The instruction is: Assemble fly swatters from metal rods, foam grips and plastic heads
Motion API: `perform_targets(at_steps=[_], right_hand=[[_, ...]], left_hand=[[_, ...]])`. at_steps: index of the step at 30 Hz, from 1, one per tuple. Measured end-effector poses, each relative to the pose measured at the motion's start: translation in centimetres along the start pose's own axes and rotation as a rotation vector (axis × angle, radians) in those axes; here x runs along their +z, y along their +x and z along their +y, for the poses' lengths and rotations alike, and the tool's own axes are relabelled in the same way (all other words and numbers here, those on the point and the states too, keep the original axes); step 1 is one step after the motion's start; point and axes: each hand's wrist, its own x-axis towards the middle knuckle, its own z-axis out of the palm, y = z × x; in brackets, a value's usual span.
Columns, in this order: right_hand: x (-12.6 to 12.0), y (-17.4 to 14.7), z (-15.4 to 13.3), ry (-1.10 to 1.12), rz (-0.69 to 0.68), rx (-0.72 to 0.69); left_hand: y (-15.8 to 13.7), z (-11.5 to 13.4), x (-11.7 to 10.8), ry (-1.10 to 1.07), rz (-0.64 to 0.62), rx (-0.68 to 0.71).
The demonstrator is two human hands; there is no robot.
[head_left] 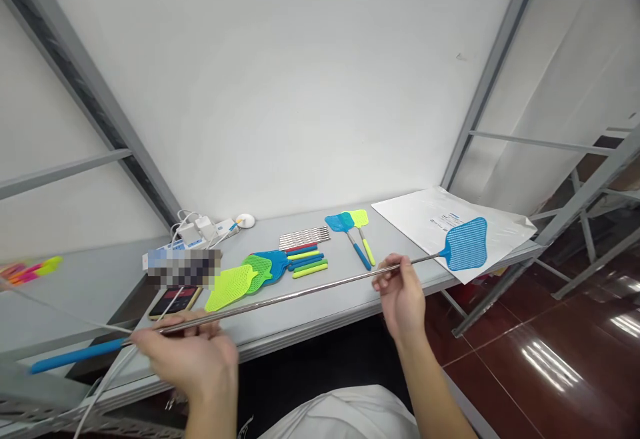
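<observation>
Left hand (195, 357) is gripping the steel shaft of an extended telescopic fly swatter (300, 293), just beside its blue handle (77, 355). Right hand (404, 295) is closing thumb and fingers round the same shaft, near the blue mesh head (467, 244). Swatter is spanning both hands above the front of the desk (343, 262), its head overlapping a white package (410, 215) in view. Package is bearing a printed label (447, 221), blue mark at top; text too small to read.

Beyond the shaft, yellow-green (231, 289), green and blue swatter heads are lying fanned. Coloured grips (306, 263) are lying beside them, metal rods (305, 237) behind. Shorter blue (362, 254) and yellow-green (369, 252) swatters are resting right of these. At left, a phone (173, 302) is lying near a power strip (187, 252); its screen text is illegible.
</observation>
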Motion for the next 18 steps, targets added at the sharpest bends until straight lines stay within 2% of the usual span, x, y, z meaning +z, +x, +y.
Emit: perform_targets(at_steps=[5,10,14,18], right_hand=[[1.0,-1.5,2.2,-0.031,-0.088,0.117],[0.0,-0.1,1.0,-0.039,-0.108,0.139],[-1.6,1.7,-1.0,0.031,0.020,0.081],[-3.1,3.0,-2.4,0.037,0.191,-0.053]], left_hand=[[-2.7,-1.1,0.5,-0.008,-0.110,-0.051],[-3.6,-1.4,0.4,-0.039,-0.168,-0.052],[-3.4,-1.6,0.1,-0.068,-0.182,-0.069],[-2.9,-1.5,0.1,-0.079,-0.182,-0.083]])
